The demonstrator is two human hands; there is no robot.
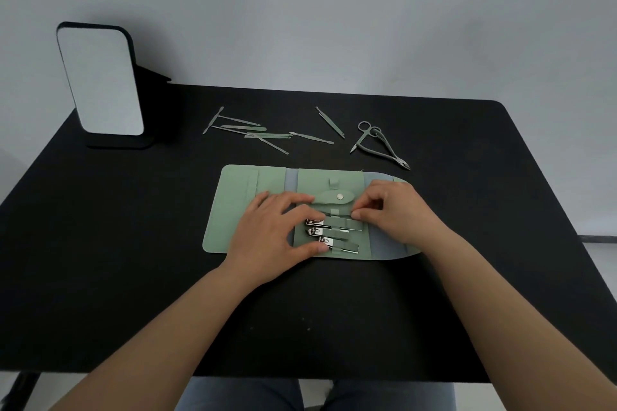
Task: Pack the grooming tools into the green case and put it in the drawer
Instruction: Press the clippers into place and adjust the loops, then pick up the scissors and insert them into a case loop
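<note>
Plain room — black desk [133,243], mirror [100,80], bare wall [334,10].

Black table [133,260], open green case [233,207], loose grooming tools [253,133], scissors [364,135], standing mirror [100,80]

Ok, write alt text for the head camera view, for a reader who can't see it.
Two bare hands, left hand and right hand, work on an open green case holding three nail clippers on a black table. Beyond the case lie loose slim tools, scissors and nippers; a mirror stands at the far left.
</note>
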